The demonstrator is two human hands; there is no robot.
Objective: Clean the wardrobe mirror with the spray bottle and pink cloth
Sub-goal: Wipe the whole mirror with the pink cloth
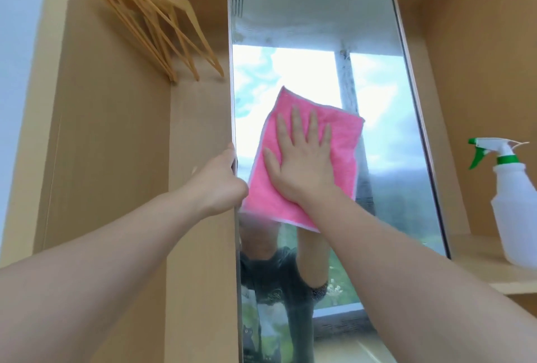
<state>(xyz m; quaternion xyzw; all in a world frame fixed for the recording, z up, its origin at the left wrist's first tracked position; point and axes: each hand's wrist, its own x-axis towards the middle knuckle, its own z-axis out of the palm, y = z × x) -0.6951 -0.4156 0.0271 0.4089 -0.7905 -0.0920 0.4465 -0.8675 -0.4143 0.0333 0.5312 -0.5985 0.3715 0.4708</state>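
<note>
an open wooden wardrobe with a tall mirror [319, 28], hazy near its top. the right hand [302, 159] presses a pink cloth [343, 153] flat, fingers spread. the left hand [220, 179] grips the mirror's edge, fingers hidden behind. a spray bottle [514, 203] stands on the right shelf [494, 272]; contents unclear. hangers [157, 28] hang upper left.

- Soft, even daylight fills the scene; the wood panels show only faint shadows.
- Just above the right hand [302, 165], flat on the pink cloth [343, 156], the mirror [377, 101] reflects a window blown out to near white (the strongest glare).
- Hazy streaks dull the glass higher up.
- Wide-angle bending bows the mirror's edges.
- Forearms at the bottom look soft, and the whole picture is slightly smeary.
</note>
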